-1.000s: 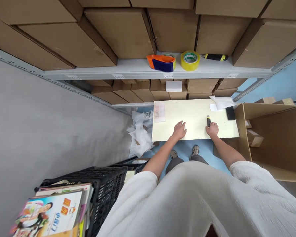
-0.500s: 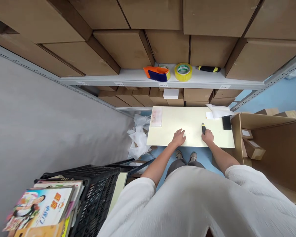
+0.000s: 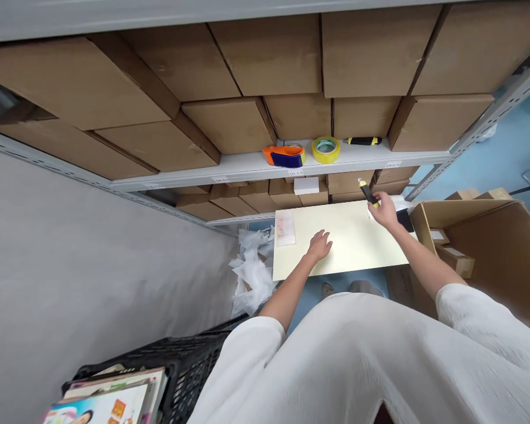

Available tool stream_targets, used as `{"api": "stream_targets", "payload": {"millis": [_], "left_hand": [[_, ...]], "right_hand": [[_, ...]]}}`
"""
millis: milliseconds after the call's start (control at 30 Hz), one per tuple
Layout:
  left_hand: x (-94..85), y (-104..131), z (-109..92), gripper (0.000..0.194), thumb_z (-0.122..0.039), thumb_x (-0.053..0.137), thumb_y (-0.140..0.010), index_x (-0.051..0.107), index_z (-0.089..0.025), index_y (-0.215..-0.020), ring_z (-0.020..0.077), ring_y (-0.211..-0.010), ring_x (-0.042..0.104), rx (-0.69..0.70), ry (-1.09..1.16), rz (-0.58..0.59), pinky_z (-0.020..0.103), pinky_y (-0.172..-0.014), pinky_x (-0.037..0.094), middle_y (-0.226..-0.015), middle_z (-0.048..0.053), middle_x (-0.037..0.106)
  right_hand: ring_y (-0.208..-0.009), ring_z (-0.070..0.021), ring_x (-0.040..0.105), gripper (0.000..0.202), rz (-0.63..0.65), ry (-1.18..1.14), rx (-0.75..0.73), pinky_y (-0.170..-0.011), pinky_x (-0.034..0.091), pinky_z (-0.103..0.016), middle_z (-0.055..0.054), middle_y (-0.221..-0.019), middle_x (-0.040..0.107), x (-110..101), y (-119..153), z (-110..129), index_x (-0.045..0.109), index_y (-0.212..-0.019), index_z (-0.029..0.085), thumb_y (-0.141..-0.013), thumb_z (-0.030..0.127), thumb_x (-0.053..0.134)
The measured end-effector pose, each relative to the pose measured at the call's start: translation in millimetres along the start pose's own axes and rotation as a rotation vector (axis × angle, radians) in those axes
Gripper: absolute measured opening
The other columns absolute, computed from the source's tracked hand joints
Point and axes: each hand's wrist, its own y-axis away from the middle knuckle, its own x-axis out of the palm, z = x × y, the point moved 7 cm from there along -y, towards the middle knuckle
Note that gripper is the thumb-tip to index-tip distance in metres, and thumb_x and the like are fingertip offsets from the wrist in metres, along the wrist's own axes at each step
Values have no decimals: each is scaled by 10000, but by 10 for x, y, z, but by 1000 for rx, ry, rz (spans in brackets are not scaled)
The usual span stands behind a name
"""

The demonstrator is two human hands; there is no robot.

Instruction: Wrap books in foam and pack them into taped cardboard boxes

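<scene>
My right hand (image 3: pixel 385 211) is closed around a black and yellow utility knife (image 3: pixel 368 192), lifted above the right part of a cream tabletop (image 3: pixel 340 235). The knife points up and to the left, toward the shelf. Over the middle of the tabletop is my left hand (image 3: pixel 320 245), fingers apart and holding nothing. A flat pinkish-white packet (image 3: pixel 285 228) lies at the tabletop's left end. Partly behind my right arm are a black phone-like slab (image 3: pixel 405 220) and some white paper (image 3: pixel 401 204).
On the shelf (image 3: pixel 247 162) ahead sit an orange and blue tape dispenser (image 3: pixel 285 156), a yellow tape roll (image 3: pixel 325 150) and another knife (image 3: pixel 364 141), below stacked cardboard boxes (image 3: pixel 225 123). A large open carton (image 3: pixel 490 235) stands right; a black crate (image 3: pixel 194 365) of magazines stands left.
My right hand has risen from the tabletop with the utility knife, moving forward and slightly right. My left hand has stayed over the tabletop. The camera view has tilted up.
</scene>
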Motion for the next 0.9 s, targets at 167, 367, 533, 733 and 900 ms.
{"api": "stream_targets", "payload": {"millis": [167,367,533,733,900], "left_hand": [[-20,-9,75,563,-383,469,-1099,518,-164,-1615,333,-1658,377,-10,0,1,488,-1347,310,-1776,196,407],[-12,-36,100,553,-415,451,-1113,534,-165,-1599,324,-1648,406,-74,22,-36,497,-1340,326,-1764,201,431],[-40,-97,47,551,-409,446,-1113,547,-149,-1588,323,-1648,407,-141,52,-83,499,-1332,335,-1752,212,446],[-33,-159,-97,532,-406,466,-1108,562,-169,-1575,323,-1636,423,-184,76,-105,499,-1322,345,-1751,200,451],[-40,-195,-192,525,-394,474,-1103,567,-170,-1569,321,-1639,416,-195,79,-121,488,-1324,342,-1753,198,448]], "right_hand": [[-1127,-396,623,308,-57,106,-162,-1034,501,-567,-169,-1205,747,-359,-965,341,679,-1155,223,-869,337,665],[-1102,-385,589,232,3,125,-269,-1003,502,-546,-161,-1143,745,-367,-1768,451,702,-1077,227,-890,364,685],[-1071,-374,584,233,55,125,-331,-985,513,-552,-168,-1142,748,-189,-2090,402,725,-1040,222,-933,422,670],[-1139,-401,582,242,146,149,-373,-1031,483,-593,-173,-1195,747,-73,-2204,352,729,-1130,205,-928,310,646],[-1266,-428,533,268,114,116,-443,-1080,440,-621,-191,-1393,680,-145,-2077,452,726,-1180,214,-952,261,592]]}}
